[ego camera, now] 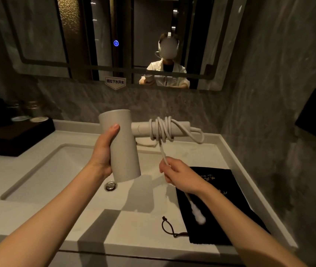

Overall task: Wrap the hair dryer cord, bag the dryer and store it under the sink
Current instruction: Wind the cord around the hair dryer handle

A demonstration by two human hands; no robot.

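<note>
A beige hair dryer (124, 145) is held above the sink, barrel upright and handle pointing right. My left hand (103, 151) grips the barrel from the left. Several loops of its pale cord (161, 130) are wound around the handle, with one slack loop sticking out to the right. My right hand (180, 174) pinches the free length of cord below the handle. The plug (198, 216) dangles under that hand, over a black drawstring bag (228, 199) lying flat on the counter at the right. The bag's brown drawstring (167, 227) trails off to its left.
A white rectangular sink (47, 176) with a metal drain (111, 185) lies under the dryer. A dark tray (14, 137) with a pump bottle and jars sits at the back left. A mirror hangs above the counter; a grey wall with a dark box closes the right side.
</note>
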